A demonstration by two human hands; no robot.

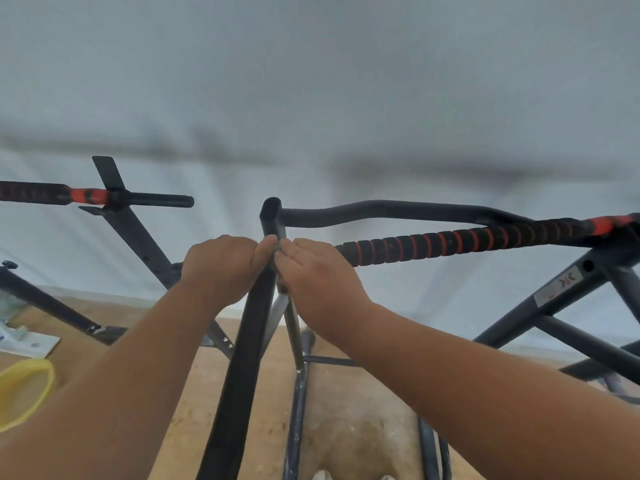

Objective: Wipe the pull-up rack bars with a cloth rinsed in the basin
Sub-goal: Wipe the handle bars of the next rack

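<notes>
Both hands are gripping the upright post [254,323]: left hand [221,268] curled round it, right hand [320,275] pinching a barely visible cloth [278,251]. Risk: cloth slipping free, post wobbling.

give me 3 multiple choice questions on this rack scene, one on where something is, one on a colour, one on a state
1. Where do the two hands meet?
A. on the upright post, below its open top
B. on the foam grip at the right
C. on the basin rim

2. What colour is the basin's rim?
A. blue
B. yellow
C. red

3. How is the left hand?
A. flat and open on the floor
B. hanging free of the rack
C. curled round the post

Answers:
1 A: the left hand and right hand touch at the post, just under its top end.
2 B: the basin at the lower left edge has a yellow rim.
3 C: its fingers wrap the post; the foam grip lies beside the right hand, ungripped. No cloth shows plainly.
</notes>
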